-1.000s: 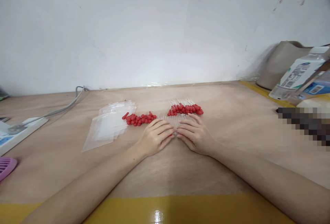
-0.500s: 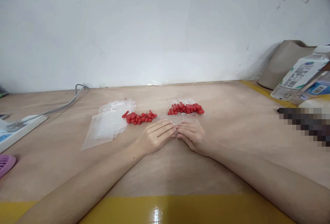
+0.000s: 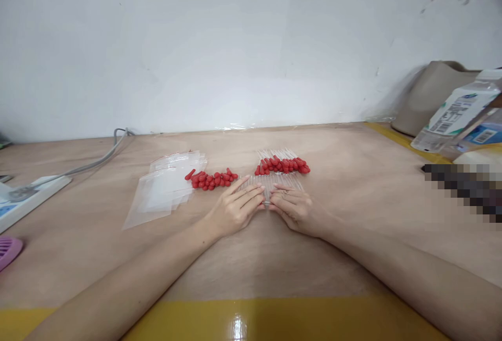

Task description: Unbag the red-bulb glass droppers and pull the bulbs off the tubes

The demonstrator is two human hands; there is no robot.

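A row of thin clear tubes lies side by side on the table. My left hand rests over its left part, fingers stretched out and index finger lifted a little from the others. On the right part lies my right hand, fingers extended across the tubes. Both thumbs are near the tubes' close ends, partly hidden. Just beyond them is a row of droppers with red bulbs toward me and pale stems pointing to the wall. Left of the tubes sits a pile of loose red rubber bulbs.
Clear zip bags lie fanned out at the left. A power strip with a grey cable and a purple plastic thing are farther left. At the right stand a beige bin and a labelled bottle.
My fingers have shifted slightly. The left index finger has risen away from its neighbours, and the hands are a little farther apart, with more of the tubes showing between them.
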